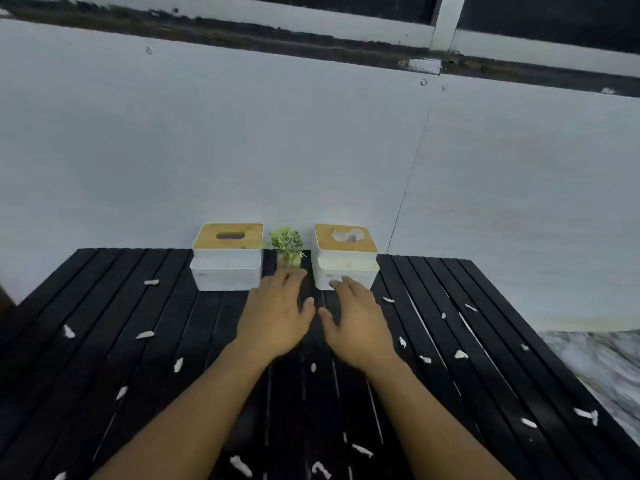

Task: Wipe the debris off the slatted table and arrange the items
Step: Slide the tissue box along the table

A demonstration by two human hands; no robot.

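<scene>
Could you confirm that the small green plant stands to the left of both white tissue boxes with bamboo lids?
Not quite: in the head view the small green plant stands between the two white tissue boxes with bamboo lids, not left of both.

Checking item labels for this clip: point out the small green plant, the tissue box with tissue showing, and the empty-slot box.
small green plant [286, 241], head view, leafy top.
tissue box with tissue [344, 238], head view, wooden lid.
empty-slot box [228, 236], head view, wooden lid.
</scene>
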